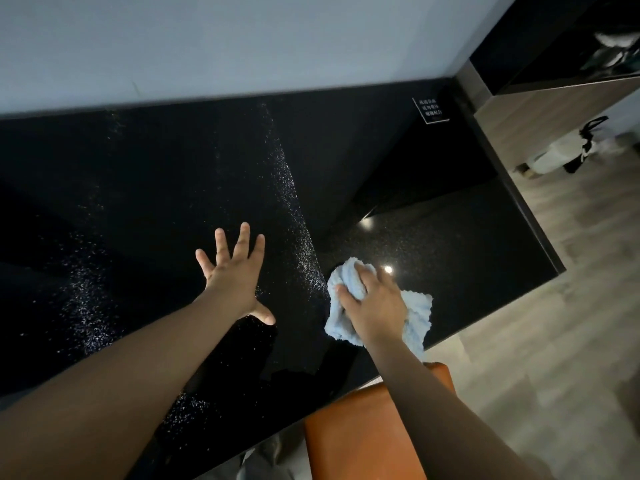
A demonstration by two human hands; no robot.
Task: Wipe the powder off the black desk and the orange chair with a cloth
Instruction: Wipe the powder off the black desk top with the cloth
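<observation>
Right now the glossy black stone desk fills the room's corner, streaked with bands of white powder. Below its near edge sits the orange leather chair. Her right hand grips the bunched pale-blue fluffy cloth on the desktop; her left hand hovers flat, fingers spread.

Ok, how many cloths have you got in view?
1: a light blue cloth on the black desk, bunched under the right hand. No other shows.
</observation>
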